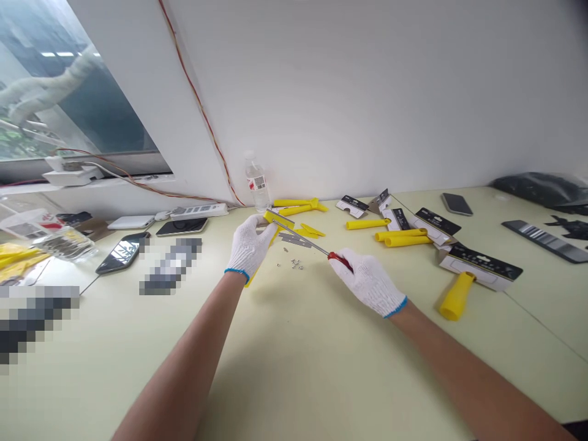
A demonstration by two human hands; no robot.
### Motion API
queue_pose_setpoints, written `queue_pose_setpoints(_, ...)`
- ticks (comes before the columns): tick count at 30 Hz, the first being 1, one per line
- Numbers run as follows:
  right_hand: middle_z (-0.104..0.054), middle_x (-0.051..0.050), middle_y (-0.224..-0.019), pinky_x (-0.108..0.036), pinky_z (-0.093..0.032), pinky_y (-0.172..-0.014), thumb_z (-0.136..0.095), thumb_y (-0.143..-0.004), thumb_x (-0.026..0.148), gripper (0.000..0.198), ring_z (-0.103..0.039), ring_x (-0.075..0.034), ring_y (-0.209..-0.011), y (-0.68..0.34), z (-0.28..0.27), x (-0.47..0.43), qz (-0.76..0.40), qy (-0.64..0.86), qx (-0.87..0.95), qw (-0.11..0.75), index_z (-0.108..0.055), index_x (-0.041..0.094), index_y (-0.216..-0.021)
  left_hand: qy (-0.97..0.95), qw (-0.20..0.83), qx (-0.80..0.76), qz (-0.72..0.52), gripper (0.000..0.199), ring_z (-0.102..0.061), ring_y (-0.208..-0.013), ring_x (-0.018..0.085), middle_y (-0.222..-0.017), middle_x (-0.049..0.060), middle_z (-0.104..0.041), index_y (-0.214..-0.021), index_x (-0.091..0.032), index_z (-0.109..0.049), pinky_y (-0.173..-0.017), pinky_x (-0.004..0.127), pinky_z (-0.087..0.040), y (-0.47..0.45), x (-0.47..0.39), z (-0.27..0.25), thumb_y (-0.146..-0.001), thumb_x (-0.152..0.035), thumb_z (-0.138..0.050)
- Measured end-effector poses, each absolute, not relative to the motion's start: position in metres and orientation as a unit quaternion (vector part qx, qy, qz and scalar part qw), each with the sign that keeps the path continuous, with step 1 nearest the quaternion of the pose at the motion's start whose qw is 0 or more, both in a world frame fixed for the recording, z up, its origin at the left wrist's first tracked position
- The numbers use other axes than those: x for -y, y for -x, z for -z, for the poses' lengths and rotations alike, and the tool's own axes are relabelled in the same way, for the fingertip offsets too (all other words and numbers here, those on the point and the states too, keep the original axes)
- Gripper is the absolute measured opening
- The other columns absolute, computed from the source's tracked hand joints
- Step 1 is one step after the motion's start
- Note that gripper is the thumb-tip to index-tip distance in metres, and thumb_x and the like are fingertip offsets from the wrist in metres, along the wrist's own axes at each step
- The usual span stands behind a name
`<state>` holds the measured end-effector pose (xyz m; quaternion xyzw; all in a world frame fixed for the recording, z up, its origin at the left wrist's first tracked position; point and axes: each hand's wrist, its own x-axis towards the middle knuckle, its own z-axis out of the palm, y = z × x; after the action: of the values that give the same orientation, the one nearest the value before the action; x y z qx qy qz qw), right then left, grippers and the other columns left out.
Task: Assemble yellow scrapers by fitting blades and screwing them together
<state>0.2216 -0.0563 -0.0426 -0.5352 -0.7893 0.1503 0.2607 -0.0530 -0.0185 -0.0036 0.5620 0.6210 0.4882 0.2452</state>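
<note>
Left hand (249, 247): fingers pinching yellow tool (268, 215); right hand (367, 278): fingers around screwdriver (318, 246).
If tilted, it could slip into the left hand.

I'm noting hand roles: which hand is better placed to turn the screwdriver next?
Probably the right hand: it already grips the screwdriver by its red handle, with the shaft pointing towards the yellow tool. The left hand is busy holding that tool.

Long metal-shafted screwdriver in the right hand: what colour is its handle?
The screwdriver handle is mostly red where visible, in the head view.
</note>
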Motion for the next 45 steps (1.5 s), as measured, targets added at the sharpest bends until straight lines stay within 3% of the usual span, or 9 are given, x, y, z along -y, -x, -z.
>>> queue_pose_setpoints(9, -0.053, -0.005, -0.071, -0.021, -0.025, -0.06, -0.042, -0.105, 0.056, 0.05, -0.037, -0.008, -0.06, -0.22, 0.035, 0.061, -0.177, 0.535, 0.78, 0.272, -0.058, 0.012, -0.088, -0.572, 0.194, -0.646, -0.467, 0.031, -0.075, -0.09, 0.022, -0.107, 0.007, -0.08, -0.111, -0.019, -0.074, -0.083, 0.032, -0.056, 0.049, 0.019, 0.002, -0.087, -0.036, -0.068)
queue_pose_setpoints(12, -0.051, -0.004, -0.073, -0.019, -0.025, -0.055, -0.046, -0.102, 0.061, 0.052, -0.038, -0.007, -0.061, -0.221, 0.027, 0.064, -0.325, 0.543, 0.733, 0.251, -0.054, 0.012, -0.087, -0.593, 0.143, -0.656, -0.444, 0.025, -0.075, -0.092, 0.023, -0.103, 0.006, -0.08, -0.108, -0.021, -0.074, -0.084, 0.032, -0.055, 0.048, 0.018, 0.005, -0.089, -0.032, -0.064)
queue_pose_setpoints(15, -0.052, -0.002, -0.075, -0.019, -0.023, -0.05, -0.054, -0.096, 0.063, 0.05, -0.034, -0.006, -0.054, -0.224, 0.022, 0.065, -0.473, 0.549, 0.654, 0.216, -0.057, 0.014, -0.102, -0.617, 0.103, -0.65, -0.432, 0.025, -0.075, -0.095, 0.024, -0.108, 0.006, -0.079, -0.11, -0.022, -0.073, -0.087, 0.033, -0.054, 0.047, 0.016, 0.008, -0.091, -0.031, -0.061)
queue_pose_setpoints(17, -0.056, -0.003, -0.08, -0.019, -0.028, -0.052, -0.059, -0.093, 0.062, 0.049, -0.038, -0.006, -0.057, -0.223, 0.023, 0.065, -0.439, 0.567, 0.652, 0.245, -0.06, 0.014, -0.107, -0.625, 0.083, -0.65, -0.423, 0.026, -0.075, -0.096, 0.024, -0.113, 0.007, -0.078, -0.112, -0.022, -0.072, -0.089, 0.034, -0.053, 0.048, 0.015, 0.01, -0.091, -0.032, -0.06)
queue_pose_setpoints(21, -0.062, -0.009, -0.087, -0.024, -0.039, -0.069, -0.056, -0.098, 0.052, 0.042, -0.054, -0.012, -0.075, -0.218, 0.036, 0.065, -0.178, 0.561, 0.744, 0.316, -0.067, 0.013, -0.091, -0.632, 0.054, -0.659, -0.405, 0.025, -0.074, -0.093, 0.024, -0.114, 0.008, -0.077, -0.112, -0.021, -0.07, -0.089, 0.035, -0.052, 0.048, 0.013, 0.01, -0.092, -0.031, -0.059)
queue_pose_setpoints(24, -0.064, -0.013, -0.093, -0.029, -0.04, -0.072, -0.051, -0.101, 0.053, 0.042, -0.059, -0.017, -0.085, -0.218, 0.042, 0.062, -0.069, 0.548, 0.765, 0.332, -0.071, 0.016, -0.094, -0.634, 0.045, -0.665, -0.391, 0.023, -0.073, -0.093, 0.025, -0.113, 0.008, -0.077, -0.109, -0.021, -0.07, -0.086, 0.036, -0.051, 0.047, 0.014, 0.01, -0.092, -0.031, -0.058)
queue_pose_setpoints(31, -0.064, -0.01, -0.076, -0.026, -0.034, -0.053, -0.053, -0.096, 0.065, 0.044, -0.056, -0.01, -0.059, -0.233, 0.043, 0.052, -0.259, 0.503, 0.776, 0.279, -0.07, 0.025, -0.091, -0.64, 0.046, -0.667, -0.379, 0.022, -0.071, -0.1, 0.028, -0.116, 0.01, -0.076, -0.108, -0.022, -0.069, -0.087, 0.038, -0.051, 0.048, 0.016, 0.011, -0.093, -0.032, -0.057)
queue_pose_setpoints(38, -0.061, -0.011, -0.072, -0.026, -0.034, -0.051, -0.061, -0.089, 0.068, 0.042, -0.062, -0.015, -0.067, -0.227, 0.049, 0.05, -0.139, 0.527, 0.749, 0.377, -0.069, 0.027, -0.084, -0.636, 0.059, -0.674, -0.372, 0.022, -0.071, -0.095, 0.028, -0.112, 0.011, -0.075, -0.105, -0.021, -0.069, -0.084, 0.037, -0.051, 0.052, 0.013, 0.014, -0.091, -0.033, -0.057)
queue_pose_setpoints(45, -0.053, -0.011, -0.057, -0.023, -0.025, -0.051, -0.045, -0.092, 0.078, 0.064, -0.054, -0.008, -0.051, -0.235, 0.04, 0.06, -0.215, 0.527, 0.749, 0.34, -0.068, 0.021, -0.075, -0.635, 0.072, -0.675, -0.369, 0.023, -0.072, -0.093, 0.027, -0.103, 0.009, -0.077, -0.104, -0.022, -0.069, -0.079, 0.036, -0.049, 0.049, 0.013, 0.02, -0.093, -0.038, -0.055)
